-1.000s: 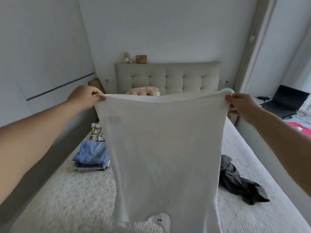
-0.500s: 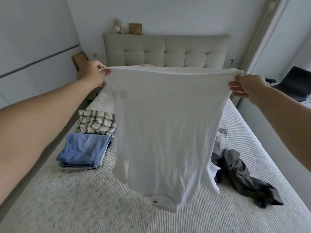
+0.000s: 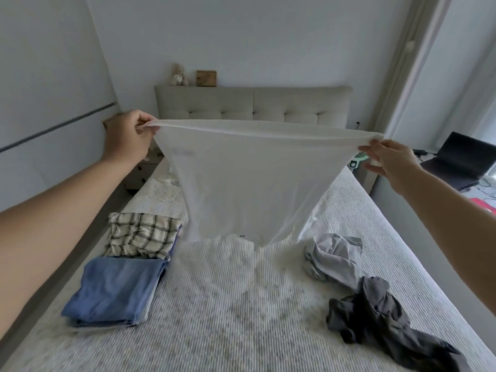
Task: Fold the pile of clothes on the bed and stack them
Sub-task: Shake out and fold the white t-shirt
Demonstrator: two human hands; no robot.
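I hold a white T-shirt (image 3: 249,181) stretched out in the air over the bed (image 3: 228,304). My left hand (image 3: 126,135) pinches its left hem corner and my right hand (image 3: 386,159) pinches the right corner. The shirt hangs upside down and swings away from me, its collar end just above the mattress. On the left of the bed lie a folded blue garment (image 3: 115,288) and a folded plaid one (image 3: 142,234) behind it. At the right lie a crumpled light grey garment (image 3: 332,256) and a crumpled dark grey one (image 3: 381,326).
A padded headboard (image 3: 252,103) stands at the far end, with a small soft toy (image 3: 178,75) and a wooden box (image 3: 206,78) on its ledge. A wall runs along the left. A laptop (image 3: 461,159) and cables lie on the floor at the right.
The shirt has swung forward and away from me, its lower end rising off toward the middle of the bed. My view has shifted, revealing the light grey garment and more of the bed.
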